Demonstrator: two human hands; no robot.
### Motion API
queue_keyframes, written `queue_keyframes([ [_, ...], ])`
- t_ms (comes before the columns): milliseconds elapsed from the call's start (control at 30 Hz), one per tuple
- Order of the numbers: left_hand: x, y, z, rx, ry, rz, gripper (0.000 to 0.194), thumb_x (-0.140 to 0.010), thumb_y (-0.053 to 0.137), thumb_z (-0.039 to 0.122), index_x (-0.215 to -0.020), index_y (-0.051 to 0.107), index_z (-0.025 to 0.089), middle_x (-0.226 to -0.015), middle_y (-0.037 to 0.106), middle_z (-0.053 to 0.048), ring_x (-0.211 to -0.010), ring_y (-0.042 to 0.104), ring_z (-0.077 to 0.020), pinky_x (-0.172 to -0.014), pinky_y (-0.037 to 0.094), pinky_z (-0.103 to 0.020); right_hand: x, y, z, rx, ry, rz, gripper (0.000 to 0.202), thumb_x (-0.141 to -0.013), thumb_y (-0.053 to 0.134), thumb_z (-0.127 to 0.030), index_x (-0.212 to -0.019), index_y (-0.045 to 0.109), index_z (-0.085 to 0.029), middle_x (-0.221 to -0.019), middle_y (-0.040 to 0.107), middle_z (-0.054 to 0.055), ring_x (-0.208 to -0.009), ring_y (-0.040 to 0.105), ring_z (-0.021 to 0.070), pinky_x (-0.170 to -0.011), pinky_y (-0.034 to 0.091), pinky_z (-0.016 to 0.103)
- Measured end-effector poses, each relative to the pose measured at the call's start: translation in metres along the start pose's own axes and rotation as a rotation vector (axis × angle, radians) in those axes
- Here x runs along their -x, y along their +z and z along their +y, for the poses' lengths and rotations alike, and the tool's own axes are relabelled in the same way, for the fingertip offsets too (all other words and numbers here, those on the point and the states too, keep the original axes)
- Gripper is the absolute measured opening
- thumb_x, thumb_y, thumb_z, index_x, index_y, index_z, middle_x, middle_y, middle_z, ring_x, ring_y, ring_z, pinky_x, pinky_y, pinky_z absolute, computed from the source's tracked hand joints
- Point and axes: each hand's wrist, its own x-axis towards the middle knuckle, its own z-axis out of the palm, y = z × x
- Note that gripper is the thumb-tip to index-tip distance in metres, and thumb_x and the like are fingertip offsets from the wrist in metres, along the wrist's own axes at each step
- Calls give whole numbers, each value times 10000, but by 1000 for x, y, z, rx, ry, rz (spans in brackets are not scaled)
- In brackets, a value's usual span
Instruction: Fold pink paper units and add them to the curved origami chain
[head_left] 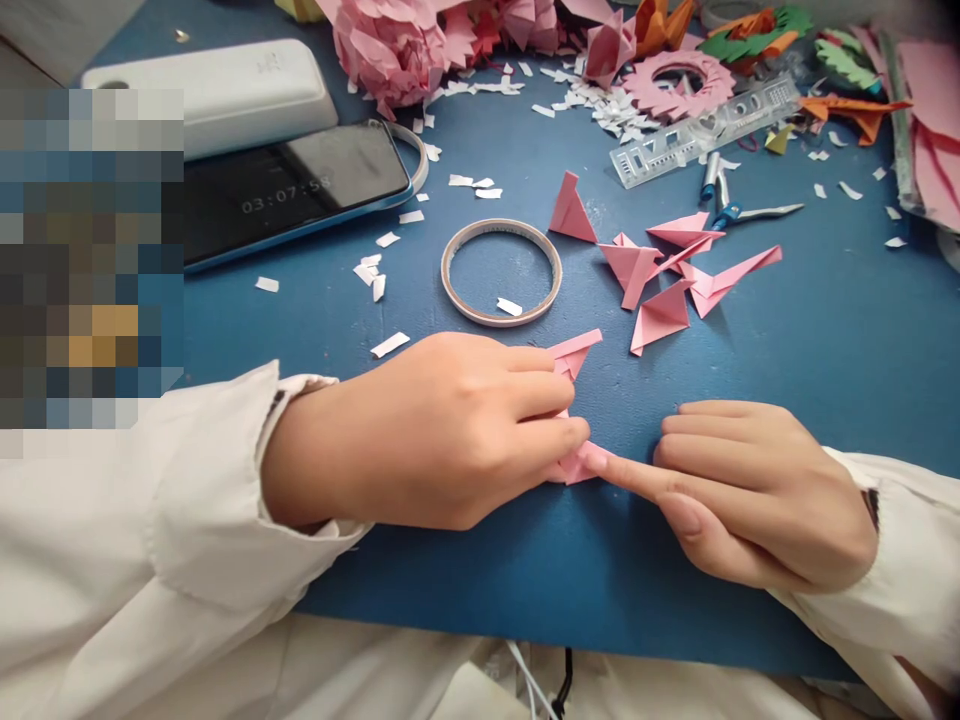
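On a smooth blue-painted bench (765,345), seen in the single head view, stiff creased paper, clear plastic and soft cloth meet. Crumpled, layered pink paper flower (397,50) and saw-edged pink paper ring (716,88) stand along the back, near a transparent slotted plastic ruler (705,132). A glossy black-screened phone with a blue edge (322,185) lies beside a rounded white plastic box (255,90). Small white slips (390,345) are strewn about, one inside a thin round tape roll (501,321).

The pink folded paper piece in work (572,467) lies under the left hand (457,430), low at the middle; a narrow strip pokes out above the fingers and a flat, creased part below. The left grip is closed down on it, the thumb hidden. The right hand (757,490) clasps nothing: its straight index fingertip touches the lower part, thumb apart, other fingers curled. Just beyond lies a cluster of sharp-cornered pink folded pieces (628,262).

The bench's front edge runs near below both hands; the widest room for moving stretches right of the cluster, above the right hand.
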Motion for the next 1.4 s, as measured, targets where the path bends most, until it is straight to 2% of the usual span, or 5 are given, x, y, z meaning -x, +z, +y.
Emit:
queue_keyframes([
  [233,-3,0,0,-24,12,0,299,-973,458,243,-806,689,153,-695,625,-51,-633,536,-166,-536,412,-312,-1,-5,2,3,-2,-67,345,-967,361,-171,-1259,543,-142,-620,487,-9,-557,427,146,-525,337,315],
  [500,-1,0,0,-12,10,-27,308,-986,436,250,-853,698,158,-732,654,-52,-659,556,-157,-562,425,-295,0,1,0,8,9,18,338,-960,373,-170,-1244,554,-135,-617,480,-10,-550,399,147,-523,305,312],
  [767,0,-1,1,-5,-18,-64,346,-993,408,263,-819,693,173,-731,651,-51,-678,560,-161,-572,412,-294,-1,0,-2,1,34,7,351,-967,360,-176,-1264,544,-149,-612,469,-13,-547,395,148,-524,310,316],
  [1400,-1,-1,1,-1,6,-38,319,-982,441,245,-822,698,145,-738,653,-58,-666,557,-164,-557,405,-301,1,1,0,-28,18,8,313,-963,381,-155,-1212,569,-134,-630,497,3,-576,387,153,-538,304,320],
])
